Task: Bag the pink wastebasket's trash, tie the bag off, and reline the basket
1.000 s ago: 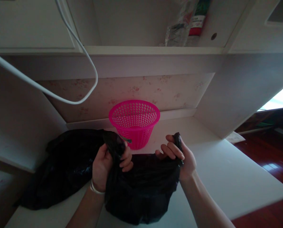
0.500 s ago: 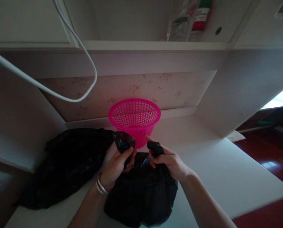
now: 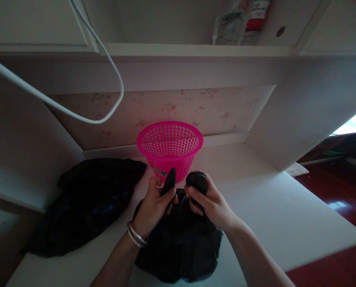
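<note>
A black plastic bag (image 3: 179, 243) rests on the white surface in front of me, its upper part gathered between my hands. My left hand (image 3: 154, 203), with bangles at the wrist, is closed round one upper end of the bag, which sticks up from the fist. Opposite it, my right hand (image 3: 208, 203) grips the other end, bunched into a dark lump above the thumb. Just beyond both hands stands a bright pink mesh basket (image 3: 170, 159), upright, with a small label low on its side.
Another black plastic bag (image 3: 88, 211) lies crumpled at the left. A white cable (image 3: 85, 117) loops down at upper left. Overhead, a shelf (image 3: 196, 50) holds a clear packet (image 3: 230, 30) and a red-labelled bottle (image 3: 255, 20). The white tabletop (image 3: 273, 215) ends at the right above a reddish floor.
My left hand has shifted slightly right and turned, its end of the bag now narrower and upright. The right hand's thumb has folded down over the bunched plastic. The view has tilted slightly.
</note>
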The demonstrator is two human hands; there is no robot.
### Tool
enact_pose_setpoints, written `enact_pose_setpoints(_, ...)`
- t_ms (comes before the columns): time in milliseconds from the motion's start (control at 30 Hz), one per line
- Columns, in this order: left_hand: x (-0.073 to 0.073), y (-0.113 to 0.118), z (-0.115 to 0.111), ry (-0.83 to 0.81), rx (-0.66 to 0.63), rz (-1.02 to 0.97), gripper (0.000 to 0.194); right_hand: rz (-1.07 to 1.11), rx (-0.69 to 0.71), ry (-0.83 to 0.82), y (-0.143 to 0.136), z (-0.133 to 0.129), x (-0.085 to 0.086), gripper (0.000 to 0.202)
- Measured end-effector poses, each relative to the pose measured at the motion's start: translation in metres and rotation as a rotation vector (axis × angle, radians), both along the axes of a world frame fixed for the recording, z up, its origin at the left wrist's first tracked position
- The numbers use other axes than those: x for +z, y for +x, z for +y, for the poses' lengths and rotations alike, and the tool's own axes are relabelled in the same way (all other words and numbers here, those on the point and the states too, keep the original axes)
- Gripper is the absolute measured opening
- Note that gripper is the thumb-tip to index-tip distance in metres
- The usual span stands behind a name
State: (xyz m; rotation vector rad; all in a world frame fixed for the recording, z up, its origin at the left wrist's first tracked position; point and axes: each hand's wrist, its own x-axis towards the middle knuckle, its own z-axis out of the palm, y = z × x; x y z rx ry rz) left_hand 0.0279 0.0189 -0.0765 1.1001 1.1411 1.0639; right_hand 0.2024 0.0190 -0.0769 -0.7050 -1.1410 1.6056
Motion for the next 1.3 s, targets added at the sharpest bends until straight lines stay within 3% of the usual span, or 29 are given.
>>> enact_pose_setpoints(100,-0.001,0.001,0.000,-0.016,-0.034,-0.005,0.032,-0.017,-0.038,0.024,-0.004,-0.001,0.001,0.027)
enact_pose_setpoints(200,-0.004,0.002,0.000,0.023,-0.025,-0.012,0.032,-0.132,-0.067,0.178,-0.004,-0.001,0.001,0.025)
enact_pose_setpoints(333,-0.006,0.003,0.000,0.010,-0.021,0.023,0.013,-0.286,-0.132,0.357,-0.001,-0.002,0.002,0.013)
enact_pose_setpoints(467,-0.004,-0.001,-0.005,0.009,-0.090,0.020,0.014,-0.362,-0.007,0.390,0.003,-0.004,0.006,0.038)
enact_pose_setpoints(633,0.000,-0.010,-0.011,0.137,-0.444,0.005,0.034,-0.522,0.093,0.501,0.002,-0.005,0.011,0.042)
enact_pose_setpoints(700,0.001,-0.010,-0.012,0.235,-0.440,0.083,0.038,-0.577,0.067,0.581,0.000,-0.006,0.011,0.044)
enact_pose_setpoints(800,0.000,-0.007,-0.014,0.334,-0.368,0.160,0.040,-0.618,-0.079,0.597,-0.001,-0.007,0.011,0.050)
enact_pose_setpoints(933,0.000,-0.005,-0.017,0.359,-0.305,0.165,0.042,-0.648,-0.195,0.556,0.004,-0.008,0.014,0.082)
enact_pose_setpoints(1000,0.001,-0.006,-0.018,0.321,-0.347,0.202,0.038,-0.678,-0.219,0.548,0.010,-0.006,0.017,0.087)
enact_pose_setpoints(1067,0.002,-0.008,-0.019,0.294,-0.428,0.216,0.037,-0.702,-0.155,0.535,0.019,-0.002,0.019,0.085)
enact_pose_setpoints(1133,0.005,-0.009,-0.020,0.327,-0.499,0.205,0.034,-0.647,0.050,0.463,0.029,0.005,0.016,0.084)
enact_pose_setpoints(1233,0.010,-0.009,-0.021,0.420,-0.514,0.161,0.029,-0.391,0.434,0.217,0.041,0.016,0.004,0.100)
enact_pose_setpoints(1300,0.011,-0.008,-0.021,0.438,-0.509,0.149,0.026,-0.218,0.533,0.081,0.042,0.021,-0.005,0.095)
